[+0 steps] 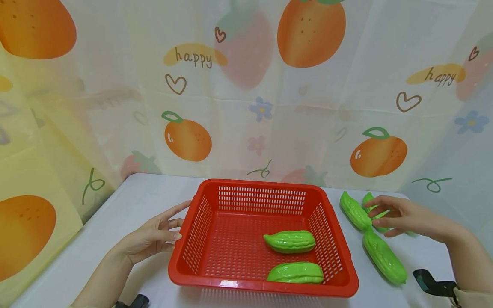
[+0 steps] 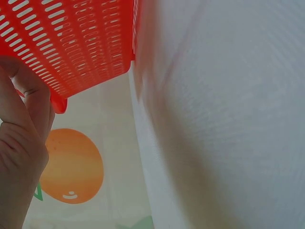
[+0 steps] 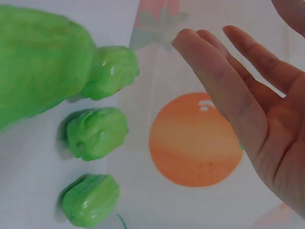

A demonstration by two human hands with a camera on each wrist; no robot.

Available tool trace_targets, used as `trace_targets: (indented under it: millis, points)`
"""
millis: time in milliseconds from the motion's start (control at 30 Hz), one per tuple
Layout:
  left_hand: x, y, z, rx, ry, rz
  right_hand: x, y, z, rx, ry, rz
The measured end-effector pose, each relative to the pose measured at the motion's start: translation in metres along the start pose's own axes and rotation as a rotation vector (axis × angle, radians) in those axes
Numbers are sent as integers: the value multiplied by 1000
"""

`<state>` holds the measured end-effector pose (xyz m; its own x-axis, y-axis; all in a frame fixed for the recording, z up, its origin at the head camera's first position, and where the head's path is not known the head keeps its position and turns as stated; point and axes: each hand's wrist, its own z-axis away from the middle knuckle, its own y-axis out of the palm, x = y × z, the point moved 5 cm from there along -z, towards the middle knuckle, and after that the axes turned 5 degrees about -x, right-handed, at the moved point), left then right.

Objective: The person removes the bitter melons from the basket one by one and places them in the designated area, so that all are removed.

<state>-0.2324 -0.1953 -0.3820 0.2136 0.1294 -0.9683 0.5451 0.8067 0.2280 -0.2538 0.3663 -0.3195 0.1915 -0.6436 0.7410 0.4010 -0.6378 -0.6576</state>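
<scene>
A red plastic basket (image 1: 239, 244) stands on the white table, with two green bitter melons, an upper one (image 1: 290, 241) and a lower one (image 1: 296, 272), lying in its right half. My left hand (image 1: 152, 237) holds the basket's left rim, thumb at the edge; the left wrist view shows its bent fingers at the red rim (image 2: 59, 102). To the right of the basket lie several more bitter melons (image 1: 385, 256). Above the far ones hovers my right hand (image 1: 404, 216), fingers loosely bent and nothing held. It partly hides them in the head view; the right wrist view shows a melon (image 3: 97, 133) apart from the hand.
A printed cloth (image 1: 239, 128) with oranges and strawberries hangs behind the table and along its sides. White tabletop (image 1: 150, 192) shows left of the basket. Dark wrist-worn devices (image 1: 433, 284) sit near both wrists.
</scene>
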Motion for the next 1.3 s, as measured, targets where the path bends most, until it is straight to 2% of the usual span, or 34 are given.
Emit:
trace_targets:
  millis: [267,667,967,1300]
  points:
    - [0,0,-1,8,4,1,36,8,-3,-52,-74,120]
    - [1,0,-1,34,8,9,80,20,-10,-120,-158,237]
    - [0,0,-1,24,8,8,102,32,-19,-105,-180,204]
    - [1,0,-1,24,-3,12,125,44,-38,-87,-228,169]
